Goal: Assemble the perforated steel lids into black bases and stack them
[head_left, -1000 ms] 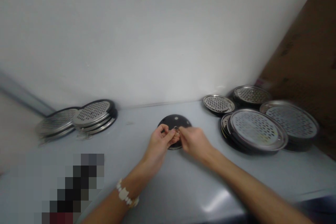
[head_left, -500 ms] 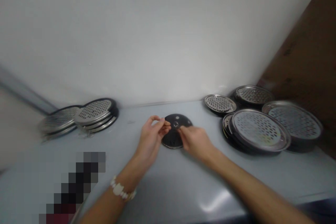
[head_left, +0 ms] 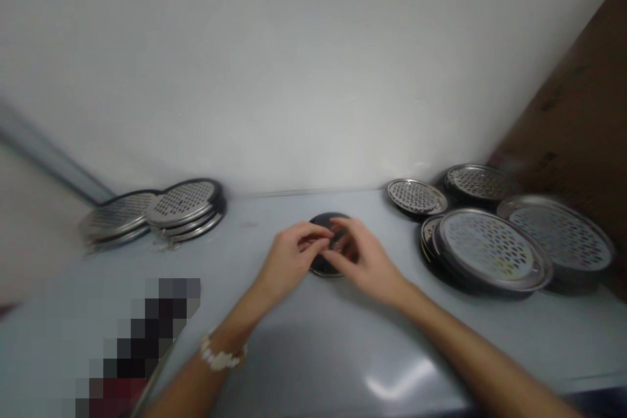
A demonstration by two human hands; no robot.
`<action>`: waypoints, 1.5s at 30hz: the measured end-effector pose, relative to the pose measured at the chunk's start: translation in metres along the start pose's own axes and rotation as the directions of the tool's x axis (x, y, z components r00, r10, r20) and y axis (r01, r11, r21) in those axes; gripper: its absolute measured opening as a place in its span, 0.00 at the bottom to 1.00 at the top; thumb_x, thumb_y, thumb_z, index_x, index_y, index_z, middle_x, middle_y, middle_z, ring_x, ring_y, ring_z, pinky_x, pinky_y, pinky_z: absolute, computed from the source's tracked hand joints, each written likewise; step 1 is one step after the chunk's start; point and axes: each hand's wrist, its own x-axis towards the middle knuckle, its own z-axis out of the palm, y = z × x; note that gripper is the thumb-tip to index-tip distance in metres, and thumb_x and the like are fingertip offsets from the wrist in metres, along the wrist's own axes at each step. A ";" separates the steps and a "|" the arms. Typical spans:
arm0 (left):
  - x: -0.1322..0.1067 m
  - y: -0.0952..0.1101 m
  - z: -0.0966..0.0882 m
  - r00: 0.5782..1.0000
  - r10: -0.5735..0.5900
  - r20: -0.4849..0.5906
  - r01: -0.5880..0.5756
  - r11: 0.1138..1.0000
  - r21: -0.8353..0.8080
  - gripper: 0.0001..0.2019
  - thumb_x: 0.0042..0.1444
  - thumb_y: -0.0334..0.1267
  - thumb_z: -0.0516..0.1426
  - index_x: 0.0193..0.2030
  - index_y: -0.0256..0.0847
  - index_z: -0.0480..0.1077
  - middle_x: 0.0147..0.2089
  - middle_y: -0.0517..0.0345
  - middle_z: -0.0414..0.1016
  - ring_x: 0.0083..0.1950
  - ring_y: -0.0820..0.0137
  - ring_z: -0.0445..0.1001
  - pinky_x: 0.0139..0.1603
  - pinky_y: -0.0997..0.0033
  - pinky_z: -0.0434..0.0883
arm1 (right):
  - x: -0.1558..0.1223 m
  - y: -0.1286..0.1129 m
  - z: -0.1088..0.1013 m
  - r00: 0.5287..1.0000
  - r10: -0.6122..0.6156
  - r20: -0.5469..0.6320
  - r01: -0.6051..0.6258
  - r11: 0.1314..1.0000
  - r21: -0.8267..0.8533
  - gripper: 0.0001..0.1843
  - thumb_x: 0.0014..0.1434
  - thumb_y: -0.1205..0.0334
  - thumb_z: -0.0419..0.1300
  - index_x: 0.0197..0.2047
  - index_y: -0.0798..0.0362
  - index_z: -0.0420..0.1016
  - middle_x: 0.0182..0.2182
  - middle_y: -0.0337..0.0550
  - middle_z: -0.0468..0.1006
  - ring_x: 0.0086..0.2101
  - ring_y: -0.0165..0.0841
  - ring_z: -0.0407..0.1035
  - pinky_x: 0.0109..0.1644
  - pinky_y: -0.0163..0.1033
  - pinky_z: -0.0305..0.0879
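**Two hands close over one dark disc (head_left: 329,217)**

The left hand (head_left: 289,261), wearing one white beaded bracelet (head_left: 220,358), and the right hand (head_left: 365,258) bring their fingers narrowly together above the disc; whether they grip anything is hidden. The disc lies flat mid-tabletop (head_left: 304,366), towards the back edge. Farther off, two stacks of perforated steel plates (head_left: 183,204) sit at the back-left, and four piles of similar plates (head_left: 490,249) fill the back-right corner.

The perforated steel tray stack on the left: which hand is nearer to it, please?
The left hand, off to the right of the tray stack and nearer the camera; the right hand lies farther right, past the left hand.
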 end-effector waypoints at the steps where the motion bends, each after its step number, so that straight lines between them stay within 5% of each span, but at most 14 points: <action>1: 0.001 0.000 -0.003 0.999 -0.010 0.033 0.011 1.000 -0.024 0.04 0.52 0.34 0.65 0.34 0.41 0.82 0.37 0.52 0.83 0.39 0.65 0.81 0.43 0.73 0.76 | 0.001 0.001 0.001 0.999 0.025 0.026 -0.027 0.994 0.102 0.21 0.64 0.56 0.61 0.58 0.53 0.69 0.45 0.49 0.81 0.37 0.34 0.76 0.38 0.37 0.72; 4: 0.003 -0.001 -0.012 0.987 -0.057 0.148 0.061 0.998 -0.020 0.04 0.52 0.35 0.65 0.34 0.40 0.82 0.35 0.52 0.83 0.37 0.65 0.81 0.41 0.72 0.76 | 0.004 0.003 0.003 0.988 0.107 0.113 -0.132 0.959 0.250 0.09 0.65 0.60 0.59 0.45 0.54 0.77 0.32 0.42 0.82 0.33 0.32 0.76 0.38 0.37 0.71; 7: 0.004 -0.005 -0.022 0.966 -0.067 0.248 0.033 0.990 0.140 0.03 0.51 0.34 0.64 0.33 0.39 0.81 0.31 0.54 0.82 0.33 0.67 0.79 0.36 0.73 0.74 | 0.003 0.003 0.003 0.982 0.126 0.142 -0.149 0.974 0.171 0.04 0.62 0.65 0.62 0.37 0.54 0.79 0.30 0.40 0.82 0.31 0.32 0.75 0.36 0.35 0.68; 12: 0.005 -0.011 -0.030 0.917 -0.065 0.393 -0.069 0.946 0.317 0.05 0.49 0.29 0.62 0.31 0.38 0.80 0.31 0.55 0.82 0.34 0.67 0.78 0.37 0.74 0.71 | -0.005 0.001 0.001 0.972 -0.101 0.211 0.136 0.978 -0.159 0.08 0.61 0.74 0.59 0.36 0.54 0.77 0.32 0.41 0.79 0.35 0.32 0.71 0.40 0.36 0.63; 22: 0.008 -0.024 -0.033 0.904 0.026 0.427 -0.183 0.926 0.331 0.09 0.44 0.24 0.60 0.29 0.39 0.81 0.31 0.58 0.83 0.33 0.68 0.79 0.37 0.75 0.70 | -0.013 0.003 0.007 0.935 -0.249 0.251 0.315 0.910 -0.271 0.13 0.64 0.77 0.53 0.37 0.52 0.75 0.35 0.45 0.76 0.41 0.37 0.70 0.58 0.49 0.63; 31: 0.011 -0.028 -0.032 0.887 0.041 0.460 -0.227 0.907 0.355 0.09 0.45 0.25 0.60 0.29 0.39 0.81 0.30 0.58 0.83 0.32 0.69 0.79 0.35 0.76 0.68 | -0.015 0.006 0.005 0.924 -0.286 0.255 0.347 0.906 -0.242 0.15 0.63 0.75 0.52 0.43 0.51 0.76 0.42 0.48 0.77 0.45 0.39 0.71 0.58 0.51 0.67; 45: 0.012 -0.021 -0.021 0.872 0.049 0.488 -0.243 0.907 0.343 0.08 0.46 0.25 0.61 0.29 0.40 0.82 0.28 0.60 0.82 0.29 0.70 0.77 0.34 0.76 0.67 | -0.016 0.017 -0.012 0.899 -0.294 0.325 0.375 0.899 -0.224 0.12 0.65 0.73 0.53 0.38 0.53 0.76 0.35 0.46 0.74 0.40 0.37 0.69 0.53 0.47 0.71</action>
